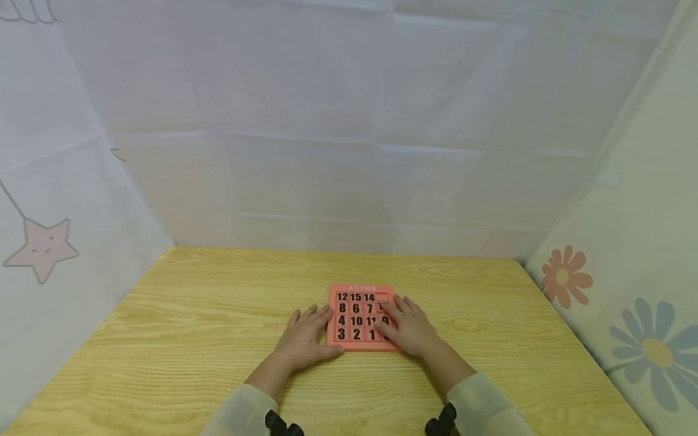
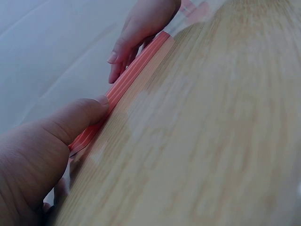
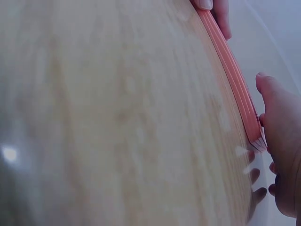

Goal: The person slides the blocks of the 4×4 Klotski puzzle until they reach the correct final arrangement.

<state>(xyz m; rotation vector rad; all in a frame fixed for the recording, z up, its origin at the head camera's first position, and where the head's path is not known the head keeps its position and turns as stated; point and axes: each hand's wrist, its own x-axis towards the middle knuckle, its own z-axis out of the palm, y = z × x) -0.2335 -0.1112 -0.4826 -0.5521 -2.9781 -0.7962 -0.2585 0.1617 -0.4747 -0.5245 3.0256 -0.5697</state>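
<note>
A pink number sliding puzzle (image 1: 356,327) lies flat on the wooden table, with black-numbered tiles and a gap at its top right corner. My left hand (image 1: 303,340) rests at its left side, fingers extended along the left edge and the thumb against the near edge by the corner. In the left wrist view, that thumb (image 2: 89,113) touches the grooved pink side. My right hand (image 1: 413,330) lies over the right edge, its fingers extended near the upper right tiles and its thumb above the right-hand columns. It partly covers the rightmost tiles.
The wood-grain table (image 1: 229,290) spreads out around the puzzle. Pale cloth walls (image 1: 354,181) stand behind it and at both sides, printed with a pink star (image 1: 43,248) on the left and flowers (image 1: 657,351) on the right.
</note>
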